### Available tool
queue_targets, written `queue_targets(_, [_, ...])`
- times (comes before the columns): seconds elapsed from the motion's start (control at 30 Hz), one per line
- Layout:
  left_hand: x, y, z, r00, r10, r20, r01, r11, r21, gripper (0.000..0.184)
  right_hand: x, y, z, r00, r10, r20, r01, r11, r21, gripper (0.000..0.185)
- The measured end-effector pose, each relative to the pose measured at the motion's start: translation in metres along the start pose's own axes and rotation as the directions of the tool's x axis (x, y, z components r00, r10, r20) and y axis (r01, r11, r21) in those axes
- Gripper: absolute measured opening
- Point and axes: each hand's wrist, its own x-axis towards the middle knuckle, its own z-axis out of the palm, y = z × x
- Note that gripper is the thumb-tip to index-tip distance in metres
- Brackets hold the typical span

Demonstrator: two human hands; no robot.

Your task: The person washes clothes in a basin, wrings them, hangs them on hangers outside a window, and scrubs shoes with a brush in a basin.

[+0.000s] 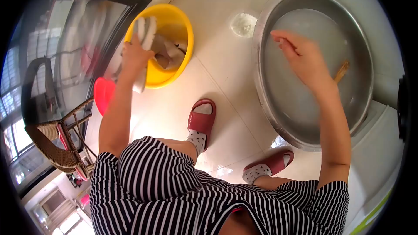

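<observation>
My left hand (138, 55) is at the near-left rim of a yellow bucket (188, 30), its fingers closed round a pale shoe (149, 32) with a thick white sole. Part of the shoe is hidden behind the hand. More greyish-beige items, which look like shoes, lie inside the bucket. Over a large oval metal basin (260, 72) of cloudy water (296, 95), my right hand (302, 58) is held with its fingers curled together and nothing visible in them. A wooden handle (342, 72) sticks up from the water beside my right wrist.
A red plastic object (103, 95) stands by my left forearm. At the left are a glass door (87, 30) and a wicker chair (56, 146). White powder or foam (244, 25) lies on the tiled floor (226, 87) between bucket and basin. My feet wear red slippers (202, 119).
</observation>
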Motion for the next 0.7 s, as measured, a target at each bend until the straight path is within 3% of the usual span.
queue_targets(0.1, [-0.027,-0.029,-0.032,0.998,-0.02,-0.062,0.025,0.997,0.073,0.09,0.006,0.002,0.0,0.994,0.074,0.081,-0.073,0.997,-0.007,0.021])
queue_targets(0.17, [-0.045,-0.052,-0.042,0.982,-0.068,-0.178,0.078,0.996,0.047,0.091,0.021,0.005,0.004,0.998,0.006,0.068,-0.007,1.0,0.017,0.021])
queue_targets(0.3, [-0.084,-0.067,-0.047,0.971,-0.181,-0.156,0.172,0.983,-0.072,0.091,0.049,-0.011,0.009,0.995,-0.09,0.042,0.088,0.994,0.062,0.021])
queue_targets(0.5, [-0.103,-0.07,-0.022,0.977,-0.168,-0.128,0.148,0.977,-0.151,0.091,0.05,-0.023,0.019,0.981,-0.182,0.07,0.185,0.982,-0.041,0.02])
queue_targets(0.63, [-0.081,-0.043,-0.013,0.988,0.004,-0.157,0.003,0.999,0.046,0.089,0.036,-0.012,0.009,0.989,-0.047,0.138,0.055,0.997,-0.055,0.02])
queue_targets(0.7, [-0.061,-0.02,-0.011,0.996,0.047,-0.074,-0.039,0.994,0.107,0.089,0.027,-0.003,0.0,0.994,-0.017,0.107,0.027,0.996,-0.089,0.019])
